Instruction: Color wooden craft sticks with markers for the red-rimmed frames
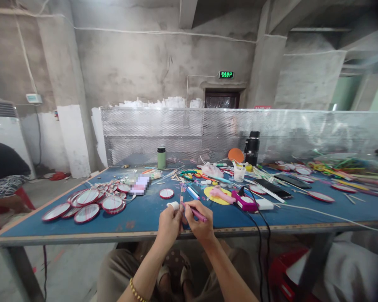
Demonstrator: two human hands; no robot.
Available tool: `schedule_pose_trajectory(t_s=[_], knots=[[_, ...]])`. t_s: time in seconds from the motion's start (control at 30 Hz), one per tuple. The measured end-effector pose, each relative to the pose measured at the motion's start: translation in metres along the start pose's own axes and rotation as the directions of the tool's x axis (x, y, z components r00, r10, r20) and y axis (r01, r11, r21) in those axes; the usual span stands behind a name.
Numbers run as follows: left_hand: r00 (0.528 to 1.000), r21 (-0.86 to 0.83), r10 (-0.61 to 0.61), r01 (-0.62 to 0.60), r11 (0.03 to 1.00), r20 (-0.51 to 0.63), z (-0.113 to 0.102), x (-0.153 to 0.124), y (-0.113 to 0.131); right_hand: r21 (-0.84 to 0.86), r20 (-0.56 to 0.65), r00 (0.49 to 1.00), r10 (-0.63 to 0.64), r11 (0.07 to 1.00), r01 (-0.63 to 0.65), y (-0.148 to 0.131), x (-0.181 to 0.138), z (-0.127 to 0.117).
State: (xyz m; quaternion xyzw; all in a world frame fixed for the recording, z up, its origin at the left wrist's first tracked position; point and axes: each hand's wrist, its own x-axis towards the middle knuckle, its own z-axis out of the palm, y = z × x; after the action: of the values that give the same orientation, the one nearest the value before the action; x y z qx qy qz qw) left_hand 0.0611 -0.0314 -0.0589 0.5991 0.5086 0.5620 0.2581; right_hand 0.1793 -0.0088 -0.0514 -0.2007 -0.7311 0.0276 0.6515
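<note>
My left hand [169, 222] is closed near the table's front edge, fingers pinched together. A small white rounded piece [174, 205] shows at its top; I cannot tell whether it is held or worn on a finger. Close beside it, my right hand [201, 220] is wrapped round a purple-pink pen-shaped tool [199, 215], whose tip points toward the left fingers. What lies between the two hands is too small to make out. Just beyond them are a round red-rimmed disc [166, 193] and a blue-and-white marker-like stick [193, 193].
Red-rimmed discs [86, 205] are heaped on the left of the blue table [138, 224]. At right lie a pink glue gun [222, 195], a purple box [246, 203], a phone [272, 188] and cables. A green bottle [161, 158] and black flask [252, 149] stand behind. Another person [6, 167] sits far left.
</note>
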Motion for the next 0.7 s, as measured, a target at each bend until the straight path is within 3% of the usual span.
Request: schedule_pose_trajectory(t_s=[0.53,0.7], knots=[[1.0,-0.006,0.006,-0.006,1.0,0.005,0.0001,0.0007,-0.0018,0.0,0.015,1.0,0.014,1.0,-0.014,-0.0013,0.0,0.0011],[1.0,-0.025,-0.007,0.007,1.0,0.006,-0.0014,-0.0011,0.0024,-0.039,-0.049,0.999,0.019,0.999,-0.021,-0.0014,-0.0005,-0.0003]])
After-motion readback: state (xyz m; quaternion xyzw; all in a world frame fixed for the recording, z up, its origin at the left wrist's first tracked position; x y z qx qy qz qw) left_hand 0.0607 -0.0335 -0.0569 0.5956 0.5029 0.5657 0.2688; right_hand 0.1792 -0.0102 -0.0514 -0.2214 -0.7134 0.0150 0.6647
